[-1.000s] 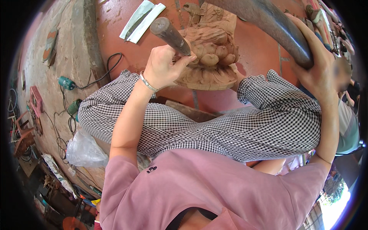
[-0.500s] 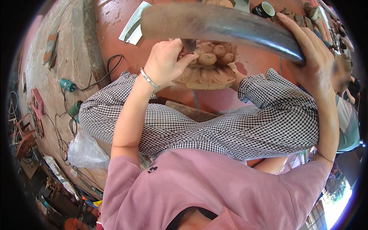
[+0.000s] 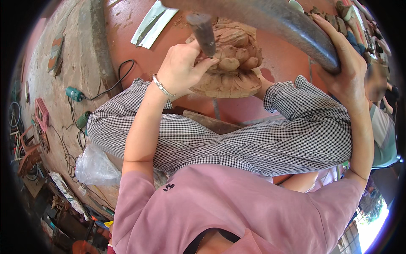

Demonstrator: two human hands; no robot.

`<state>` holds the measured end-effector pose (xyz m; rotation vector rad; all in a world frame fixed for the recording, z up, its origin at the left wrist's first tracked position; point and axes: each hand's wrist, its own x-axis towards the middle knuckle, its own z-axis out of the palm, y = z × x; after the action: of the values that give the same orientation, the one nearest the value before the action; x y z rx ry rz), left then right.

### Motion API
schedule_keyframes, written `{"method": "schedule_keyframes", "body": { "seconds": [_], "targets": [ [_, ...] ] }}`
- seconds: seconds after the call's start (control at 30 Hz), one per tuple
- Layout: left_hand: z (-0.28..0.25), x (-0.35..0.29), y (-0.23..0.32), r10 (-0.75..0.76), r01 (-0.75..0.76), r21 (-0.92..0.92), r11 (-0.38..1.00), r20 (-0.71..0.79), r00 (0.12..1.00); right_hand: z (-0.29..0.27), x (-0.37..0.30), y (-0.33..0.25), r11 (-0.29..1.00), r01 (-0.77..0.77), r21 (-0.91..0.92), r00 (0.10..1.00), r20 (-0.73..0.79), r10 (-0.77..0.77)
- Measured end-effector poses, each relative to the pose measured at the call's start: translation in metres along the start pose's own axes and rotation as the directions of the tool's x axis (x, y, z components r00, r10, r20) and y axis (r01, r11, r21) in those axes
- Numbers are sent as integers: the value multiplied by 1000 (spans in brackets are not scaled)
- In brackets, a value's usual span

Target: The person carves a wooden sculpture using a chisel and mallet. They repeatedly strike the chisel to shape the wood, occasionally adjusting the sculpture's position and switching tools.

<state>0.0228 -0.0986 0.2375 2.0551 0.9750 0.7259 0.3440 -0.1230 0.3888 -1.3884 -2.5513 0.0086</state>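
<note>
My left hand is closed around a chisel, whose dark handle stands up above the fist, leaning slightly. Its blade is hidden by my fingers and the work. Against that hand rests a carved wooden piece with rounded, petal-like lumps and a wide flared base, standing on the floor between my feet. In my right hand, fingers wrapped round its near end, is a long dark wooden mallet. The mallet is raised over the carving, apart from the chisel, and its far end runs to the picture's upper edge.
White bent sheet pieces lie on the red tile floor. A thick wooden slab at left bears a green power tool with its cord, a sandal and a clear plastic bag. Another person sits at right.
The mallet has risen away from the chisel toward the upper edge, uncovering the chisel's handle and the carving's upper part. My left hand has stayed nearly in place.
</note>
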Motion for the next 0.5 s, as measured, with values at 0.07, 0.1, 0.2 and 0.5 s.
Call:
{"method": "schedule_keyframes", "body": {
  "seconds": [0.07,0.1,0.2,0.5],
  "targets": [
    [2,0,-3,1,-3,-55,998,-24,1000,-2,0,1,997,42,-65,999,15,-41],
    [0,0,-1,19,-19,-19,1000,-13,1000,-2,1,0,998,42,-54,999,-6,-42],
    [-3,1,6,38,-38,30,999,-11,999,-1,0,-1,1000,18,-18,997,-72,-19],
    [3,-3,5,58,-53,117,992,-41,997,-2,0,-5,997,-23,-72,998,49,26]
  ]
}}
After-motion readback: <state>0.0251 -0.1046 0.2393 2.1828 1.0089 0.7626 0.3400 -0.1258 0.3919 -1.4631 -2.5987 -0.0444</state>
